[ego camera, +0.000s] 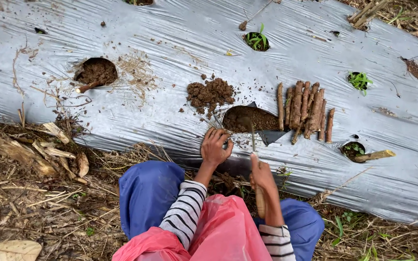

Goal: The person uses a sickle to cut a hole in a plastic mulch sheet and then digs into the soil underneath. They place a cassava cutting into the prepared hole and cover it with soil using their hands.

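- At far left, dry husks (49, 150) and straw lie on the ground beside a silver plastic mulch sheet (170, 29) covering a raised bed.
- An upper-left hole (96, 72) holds soil with a short cutting poking out.
- A small mound of dug soil (210, 93) sits on the sheet, kept just beside the open planting hole (247, 118).
- The left hand (215, 147) rests at the hole's near edge, fingers curled down on the plastic, probably steadying it.
- The right hand (262, 175) is closed round a wooden-handled tool (256, 159) whose tip reaches the hole.
- A bundle of brown stem cuttings (306, 110) lies touching the hole's right side, within reach.
- Further right, holes show green seedlings (359, 80); nothing blocks the hole.
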